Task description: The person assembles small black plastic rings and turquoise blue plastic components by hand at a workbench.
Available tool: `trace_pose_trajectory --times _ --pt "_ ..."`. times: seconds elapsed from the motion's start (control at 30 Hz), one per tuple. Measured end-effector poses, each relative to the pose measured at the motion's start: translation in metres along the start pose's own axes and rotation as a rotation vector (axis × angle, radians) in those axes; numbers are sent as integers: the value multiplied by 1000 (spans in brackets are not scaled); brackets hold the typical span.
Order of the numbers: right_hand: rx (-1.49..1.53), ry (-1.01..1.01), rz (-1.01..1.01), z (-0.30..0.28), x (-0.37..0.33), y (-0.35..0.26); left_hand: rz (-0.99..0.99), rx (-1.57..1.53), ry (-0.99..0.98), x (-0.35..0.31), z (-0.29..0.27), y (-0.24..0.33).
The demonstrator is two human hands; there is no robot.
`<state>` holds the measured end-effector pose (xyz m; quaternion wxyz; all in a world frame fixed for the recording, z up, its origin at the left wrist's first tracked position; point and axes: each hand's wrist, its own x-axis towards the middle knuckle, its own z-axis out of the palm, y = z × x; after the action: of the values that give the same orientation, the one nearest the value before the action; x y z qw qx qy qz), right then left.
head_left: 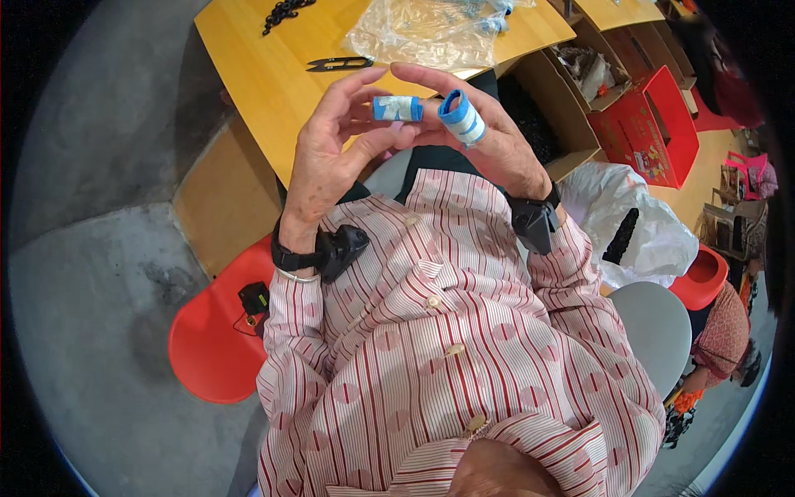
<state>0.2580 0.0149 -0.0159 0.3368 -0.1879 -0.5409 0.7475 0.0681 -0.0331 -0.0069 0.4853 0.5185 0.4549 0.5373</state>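
Note:
My left hand and my right hand meet in front of my chest at the table's near edge, fingers curled toward each other. Blue-and-white wrapping covers the right thumb. A second blue-and-white wrap sits around a finger between the hands; I cannot tell whose finger it is. The left thumb presses in just below that wrap. Whatever lies between the fingertips is hidden or too small to name. Black thread snips lie on the table beyond my left fingers.
The yellow table carries a clear plastic bag and small black loops. At right stand open cardboard boxes, a red box and a white plastic bag. A red stool is at my left; a person is at far right.

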Motion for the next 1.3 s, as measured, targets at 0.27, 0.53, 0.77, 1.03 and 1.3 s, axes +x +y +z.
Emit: trace_pose_trajectory --times 0.27,0.53,0.77,1.03,1.3 --pt "203 -94 39 -5 12 12 67 174 -68 10 -6 -2" --pt "125 -51 90 2 15 5 151 385 -7 10 -12 -5" --pt "132 -155 111 -5 13 -2 87 398 34 8 -8 -2" --pt "131 84 42 -36 3 -5 23 115 127 0 -31 -8" --pt "-516 -111 32 -4 29 -20 -101 -120 9 11 -45 -8"
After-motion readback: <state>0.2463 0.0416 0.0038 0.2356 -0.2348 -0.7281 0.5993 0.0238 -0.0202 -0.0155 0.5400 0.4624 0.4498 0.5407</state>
